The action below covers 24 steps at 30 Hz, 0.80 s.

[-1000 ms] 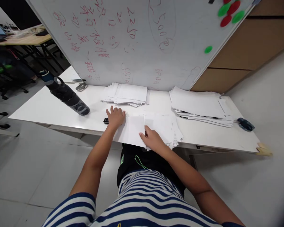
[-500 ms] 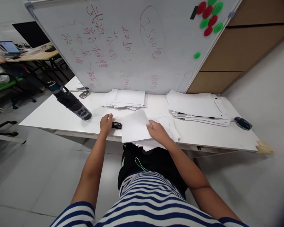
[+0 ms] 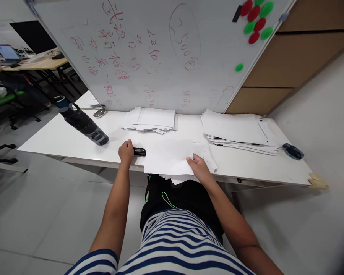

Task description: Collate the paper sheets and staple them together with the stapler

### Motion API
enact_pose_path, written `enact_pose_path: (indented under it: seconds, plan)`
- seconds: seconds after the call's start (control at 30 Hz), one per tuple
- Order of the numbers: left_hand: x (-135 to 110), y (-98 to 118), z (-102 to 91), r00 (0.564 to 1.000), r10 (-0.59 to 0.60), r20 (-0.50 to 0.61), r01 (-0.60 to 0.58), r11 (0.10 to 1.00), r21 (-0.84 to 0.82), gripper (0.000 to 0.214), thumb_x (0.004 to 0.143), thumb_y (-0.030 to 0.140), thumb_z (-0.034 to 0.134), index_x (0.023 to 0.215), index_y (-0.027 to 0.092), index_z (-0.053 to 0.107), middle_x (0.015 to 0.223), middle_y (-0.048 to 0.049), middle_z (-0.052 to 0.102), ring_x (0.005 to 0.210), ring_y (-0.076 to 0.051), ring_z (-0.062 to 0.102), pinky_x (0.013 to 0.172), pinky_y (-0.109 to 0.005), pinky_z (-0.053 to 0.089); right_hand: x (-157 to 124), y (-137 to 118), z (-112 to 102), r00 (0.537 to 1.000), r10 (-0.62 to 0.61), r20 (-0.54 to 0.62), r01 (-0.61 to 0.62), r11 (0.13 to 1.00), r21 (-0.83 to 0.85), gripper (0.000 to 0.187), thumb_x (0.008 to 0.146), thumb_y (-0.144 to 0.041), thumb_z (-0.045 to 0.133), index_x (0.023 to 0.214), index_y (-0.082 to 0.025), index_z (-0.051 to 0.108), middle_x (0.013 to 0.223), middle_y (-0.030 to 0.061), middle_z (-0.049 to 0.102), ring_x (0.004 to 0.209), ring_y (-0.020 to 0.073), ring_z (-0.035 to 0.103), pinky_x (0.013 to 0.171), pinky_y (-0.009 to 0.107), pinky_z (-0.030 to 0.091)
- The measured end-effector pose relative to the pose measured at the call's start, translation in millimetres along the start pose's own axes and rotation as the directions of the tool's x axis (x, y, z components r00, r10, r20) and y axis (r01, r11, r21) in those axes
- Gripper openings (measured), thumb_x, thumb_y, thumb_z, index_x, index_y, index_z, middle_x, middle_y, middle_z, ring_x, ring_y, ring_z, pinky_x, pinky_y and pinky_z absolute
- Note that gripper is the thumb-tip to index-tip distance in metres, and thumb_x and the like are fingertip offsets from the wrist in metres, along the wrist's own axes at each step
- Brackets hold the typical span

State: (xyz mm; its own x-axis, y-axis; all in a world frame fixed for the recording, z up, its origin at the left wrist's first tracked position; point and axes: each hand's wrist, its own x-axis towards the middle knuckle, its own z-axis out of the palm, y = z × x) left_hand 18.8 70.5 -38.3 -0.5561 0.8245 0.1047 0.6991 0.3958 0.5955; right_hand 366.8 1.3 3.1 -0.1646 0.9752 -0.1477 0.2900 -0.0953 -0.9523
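My left hand (image 3: 126,151) is closed around a small black stapler-like object (image 3: 139,152) lying on the white table (image 3: 60,137), just left of a paper stack. My right hand (image 3: 198,168) pinches the right edge of the top sheets of that white paper stack (image 3: 169,157), which overhangs the table's front edge above my lap. Its fingers are curled on the paper.
A dark water bottle (image 3: 84,124) lies at the left. Two more paper piles sit further back: one centre (image 3: 151,119), one large at the right (image 3: 237,130). A whiteboard (image 3: 166,53) leans behind them. A dark blue object (image 3: 293,151) rests near the right edge.
My left hand left the paper and closed on the black object. My right hand slid right and nearer along the stack, and the lifted top sheets now lie flat.
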Motion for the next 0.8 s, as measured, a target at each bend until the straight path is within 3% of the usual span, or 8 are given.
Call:
enact_pose_path:
  seconds: [0.1, 0.2, 0.3, 0.4, 0.47, 0.53, 0.67, 0.8]
  plan:
    - [1.3, -1.2, 1.5, 1.000, -0.009, -0.009, 0.009, 1.000, 0.008, 0.052, 0.097, 0.051, 0.022, 0.075, 0.024, 0.061, 0.080, -0.0079, 0.067, 0.082, -0.024, 0.059, 0.070, -0.033, 0.040, 1.2, -1.2, -8.3, 1.000, -0.021, 0.018, 0.018, 0.987, 0.157, 0.034, 0.090, -0.050, 0.051, 0.102, -0.020, 0.061, 0.089, 0.0032, 0.069, 0.082, 0.0198, 0.063, 0.075, 0.030, 0.050]
    - [2.4, -2.0, 2.3, 1.000, -0.003, -0.011, 0.002, 1.000, -0.016, 0.052, 0.097, 0.051, 0.022, 0.076, 0.024, 0.061, 0.081, -0.0079, 0.067, 0.081, -0.024, 0.058, 0.071, -0.034, 0.040, 1.8, -3.1, -26.9, 1.000, -0.018, -0.001, 0.018, 0.995, 0.096, 0.037, 0.091, -0.053, 0.049, 0.101, -0.020, 0.062, 0.085, 0.0024, 0.068, 0.077, 0.0195, 0.063, 0.070, 0.029, 0.049]
    - [2.0, -1.8, 2.4, 1.000, -0.003, -0.007, 0.002, 1.000, -0.025, 0.051, 0.097, 0.050, 0.023, 0.075, 0.023, 0.061, 0.080, -0.0073, 0.067, 0.080, -0.023, 0.058, 0.070, -0.033, 0.040, 2.8, -4.4, -45.7, 1.000, 0.019, -0.021, -0.023, 0.983, -0.182, 0.041, 0.093, -0.053, 0.046, 0.109, -0.020, 0.063, 0.083, 0.0031, 0.068, 0.076, 0.0204, 0.062, 0.069, 0.029, 0.046]
    - [0.2, 0.4, 2.0, 1.000, -0.005, -0.012, 0.005, 1.000, -0.008, 0.052, 0.098, 0.049, 0.022, 0.076, 0.024, 0.062, 0.081, -0.0077, 0.067, 0.080, -0.024, 0.059, 0.069, -0.034, 0.040, 5.2, -5.5, -56.3, 0.986, 0.056, -0.159, -0.137, 0.815, -0.563, 0.046, 0.095, -0.050, 0.045, 0.123, -0.018, 0.061, 0.085, 0.0079, 0.070, 0.086, 0.0256, 0.064, 0.073, 0.032, 0.044]
    - [-1.6, 3.5, 0.6, 1.000, 0.012, -0.011, -0.011, 0.999, 0.035, 0.053, 0.098, 0.048, 0.020, 0.079, 0.024, 0.063, 0.082, -0.0086, 0.068, 0.082, -0.025, 0.060, 0.071, -0.035, 0.039, 7.4, -4.7, -60.1, 0.966, 0.061, -0.251, -0.220, 0.703, -0.677, 0.049, 0.096, -0.049, 0.042, 0.130, -0.017, 0.059, 0.089, 0.0109, 0.070, 0.091, 0.0284, 0.064, 0.074, 0.033, 0.042]
    - [-3.7, 7.5, -2.7, 0.999, 0.053, -0.011, -0.051, 0.991, 0.126, 0.054, 0.099, 0.046, 0.020, 0.079, 0.023, 0.064, 0.084, -0.0105, 0.069, 0.086, -0.027, 0.061, 0.075, -0.037, 0.040, 10.1, -1.0, -63.8, 0.947, 0.070, -0.313, -0.279, 0.661, -0.697, 0.048, 0.097, -0.047, 0.039, 0.131, -0.019, 0.058, 0.093, 0.0114, 0.071, 0.091, 0.0287, 0.065, 0.072, 0.033, 0.042]
    - [-8.1, 18.0, -15.0, 0.977, 0.212, -0.033, -0.186, 0.913, 0.362, 0.047, 0.098, 0.044, 0.029, 0.084, 0.019, 0.067, 0.094, -0.0155, 0.070, 0.101, -0.032, 0.060, 0.097, -0.046, 0.033, 17.0, 19.8, -76.0, 0.896, 0.028, -0.444, -0.350, 0.662, -0.663, 0.047, 0.099, -0.045, 0.034, 0.132, -0.020, 0.057, 0.092, 0.0107, 0.072, 0.088, 0.0281, 0.066, 0.071, 0.033, 0.041]
    - [-3.7, 40.6, -23.6, 0.927, 0.373, -0.040, -0.323, 0.846, 0.425, 0.041, 0.097, 0.045, 0.035, 0.096, 0.020, 0.067, 0.106, -0.0142, 0.069, 0.113, -0.032, 0.055, 0.110, -0.050, 0.020, 25.9, 50.6, -86.1, 0.847, 0.000, -0.532, -0.396, 0.667, -0.631, 0.050, 0.100, -0.039, 0.031, 0.140, -0.016, 0.049, 0.098, 0.0127, 0.072, 0.091, 0.0282, 0.066, 0.075, 0.034, 0.042]
